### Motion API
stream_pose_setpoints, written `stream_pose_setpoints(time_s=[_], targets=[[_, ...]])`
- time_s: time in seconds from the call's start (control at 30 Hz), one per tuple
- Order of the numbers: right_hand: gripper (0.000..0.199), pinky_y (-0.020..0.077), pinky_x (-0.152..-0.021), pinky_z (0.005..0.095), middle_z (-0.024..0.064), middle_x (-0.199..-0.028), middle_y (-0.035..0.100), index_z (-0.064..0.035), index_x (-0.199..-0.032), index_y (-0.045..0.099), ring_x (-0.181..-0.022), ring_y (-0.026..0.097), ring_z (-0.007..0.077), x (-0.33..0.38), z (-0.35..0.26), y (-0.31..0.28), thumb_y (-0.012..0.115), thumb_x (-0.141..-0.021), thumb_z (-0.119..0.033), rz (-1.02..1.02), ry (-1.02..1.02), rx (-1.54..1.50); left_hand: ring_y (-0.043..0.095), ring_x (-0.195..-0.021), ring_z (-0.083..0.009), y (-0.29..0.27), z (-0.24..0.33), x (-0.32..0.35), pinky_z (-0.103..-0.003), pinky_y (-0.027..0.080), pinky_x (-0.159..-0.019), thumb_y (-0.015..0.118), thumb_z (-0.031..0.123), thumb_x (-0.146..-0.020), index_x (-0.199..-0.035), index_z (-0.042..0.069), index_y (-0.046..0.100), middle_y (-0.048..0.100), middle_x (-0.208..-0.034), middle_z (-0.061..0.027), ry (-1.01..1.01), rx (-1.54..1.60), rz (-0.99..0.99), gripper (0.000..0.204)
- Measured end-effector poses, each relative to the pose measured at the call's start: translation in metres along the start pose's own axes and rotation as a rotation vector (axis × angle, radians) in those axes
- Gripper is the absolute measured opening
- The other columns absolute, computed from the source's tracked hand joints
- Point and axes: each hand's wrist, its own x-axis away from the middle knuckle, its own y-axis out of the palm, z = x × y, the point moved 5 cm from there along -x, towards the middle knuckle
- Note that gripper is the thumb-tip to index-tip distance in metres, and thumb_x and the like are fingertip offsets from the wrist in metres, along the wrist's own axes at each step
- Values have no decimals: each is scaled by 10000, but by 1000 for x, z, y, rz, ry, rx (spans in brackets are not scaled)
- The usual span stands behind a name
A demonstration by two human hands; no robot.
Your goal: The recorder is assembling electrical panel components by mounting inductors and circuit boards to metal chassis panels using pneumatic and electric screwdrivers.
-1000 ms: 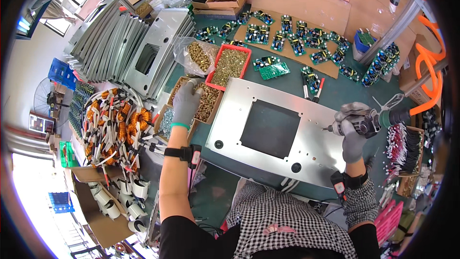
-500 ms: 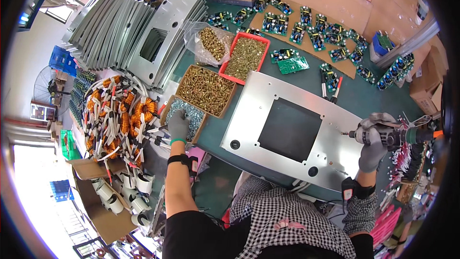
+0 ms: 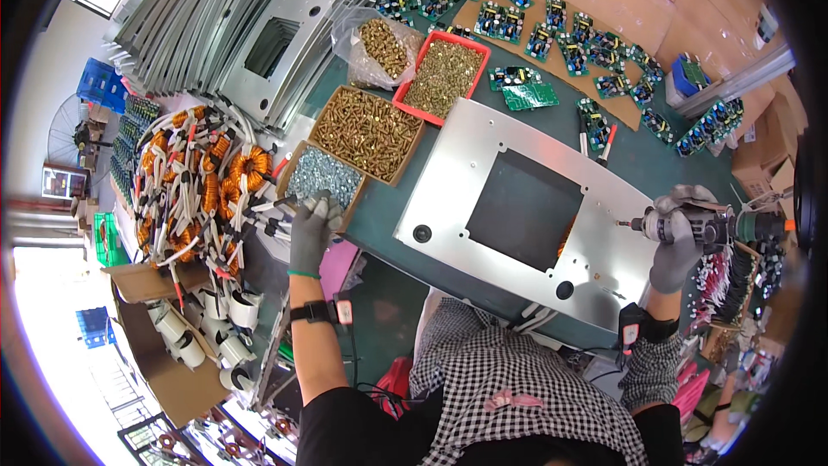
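Note:
My left hand [image 3: 312, 237], in a grey glove, is over the near edge of a cardboard box of small silver screws or nuts [image 3: 323, 174]. Its fingers are bunched together, and whatever they hold is too small to make out. With my right hand [image 3: 676, 250], also gloved, I grip a power screwdriver [image 3: 690, 226] lying sideways, its bit pointing left above a flat silver metal panel [image 3: 440, 181]. This panel has a large rectangular cut-out and round holes, with a few small pieces on its right part.
Beside the screw box are a box of brass-coloured screws [image 3: 366, 134], a red tray of small fasteners [image 3: 442, 78] and a plastic bag [image 3: 371, 47]. Stacked metal panels [image 3: 259, 60] and copper coils [image 3: 246, 168] fill the left. Circuit boards [image 3: 530, 97] lie at the back.
My left hand has drawn back from inside the box of silver pieces toward its near edge, fingers now bunched. My right hand still grips the screwdriver in nearly the same place.

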Motion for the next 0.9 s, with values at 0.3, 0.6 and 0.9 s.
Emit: stream_pose_setpoints(time_s=[0.3,0.6,0.9], targets=[[419,470,-464,278,168,-984,551,-19,-1157,428,-734,570,199,-2,0,-9,467,-756,98,-19,-9,-110,620,-714,-260,140,-136,126,-352,480,-642,609,234,-819,-898,35,626,636,-790,-97,330,-1222,-489,215],[420,439,-432,263,176,-961,567,-31,-1113,447,-703,578,193,-1,0,-12,485,-741,159,-31,-8,-65,618,-793,-304,159,-162,105,-419,485,-670,523,245,-837,-906,65,643,651,-875,-87,604,-1425,-517,227],[489,445,-480,272,168,-1011,572,-74,-1133,445,-764,584,191,-4,5,-20,474,-729,200,-77,0,-141,525,-583,-51,310,-169,95,-194,422,-494,575,135,-880,-896,11,600,607,-748,-31,-370,-339,-730,127]])
